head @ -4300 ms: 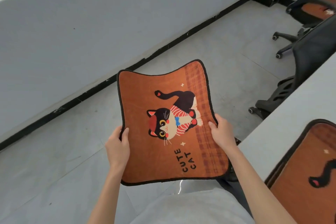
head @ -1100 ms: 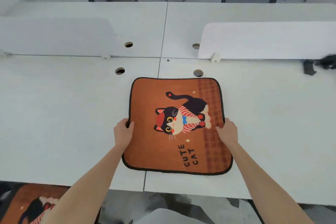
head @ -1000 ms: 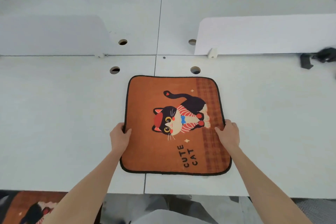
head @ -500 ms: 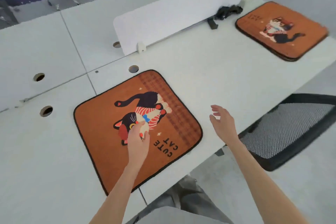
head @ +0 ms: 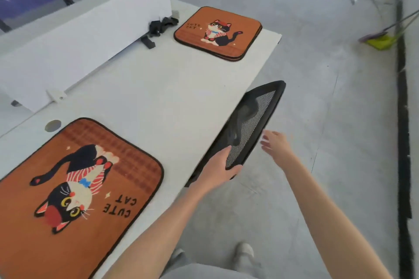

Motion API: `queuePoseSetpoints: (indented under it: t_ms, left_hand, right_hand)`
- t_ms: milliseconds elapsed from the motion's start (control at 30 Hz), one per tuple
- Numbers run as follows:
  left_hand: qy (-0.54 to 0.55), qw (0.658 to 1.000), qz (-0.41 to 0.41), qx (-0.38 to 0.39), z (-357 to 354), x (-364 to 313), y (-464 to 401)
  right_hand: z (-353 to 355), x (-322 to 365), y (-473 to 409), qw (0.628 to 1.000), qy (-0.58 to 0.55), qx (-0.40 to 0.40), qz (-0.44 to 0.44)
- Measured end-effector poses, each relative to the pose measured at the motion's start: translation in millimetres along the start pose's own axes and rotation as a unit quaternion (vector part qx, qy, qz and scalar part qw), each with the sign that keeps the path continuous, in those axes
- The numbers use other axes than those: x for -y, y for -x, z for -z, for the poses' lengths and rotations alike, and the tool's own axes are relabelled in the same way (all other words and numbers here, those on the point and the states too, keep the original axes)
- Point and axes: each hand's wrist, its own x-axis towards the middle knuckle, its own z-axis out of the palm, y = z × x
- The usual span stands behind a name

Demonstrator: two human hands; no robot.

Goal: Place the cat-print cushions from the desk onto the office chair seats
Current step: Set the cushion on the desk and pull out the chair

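Note:
An orange cat-print cushion lies flat on the white desk at the near left, with no hand on it. A small stack of the same cushions rests at the desk's far right end. A black mesh office chair backrest stands pushed against the desk's front edge; its seat is hidden under the desk. My left hand grips the top corner of that backrest. My right hand hovers just right of the backrest, fingers spread, holding nothing.
A white divider panel runs along the back of the desk, with black clamps near its right end. Grey floor lies to the right; a green dustpan with a broom leans by the wall.
My left hand left the near cushion and took hold of the chair backrest. My right hand moved right, beside the backrest. The view swung further to the right.

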Motion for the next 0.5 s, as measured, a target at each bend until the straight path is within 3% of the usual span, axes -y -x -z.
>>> queuePoseSetpoints:
  t_ms: [100,233,500]
  left_hand:
    - [-0.018,0.999,0.027,-0.024,-22,-18,-17]
    - [-0.032,0.99,0.081,-0.109,-40,-22,-23]
    - [-0.053,0.993,0.092,-0.06,-40,-30,-21]
  right_hand:
    - [1,4,-14,0.99,-0.085,0.105,-0.046]
    - [10,4,-26,0.974,-0.12,0.177,-0.077]
    - [19,-5,-31,0.966,-0.145,0.195,-0.089]
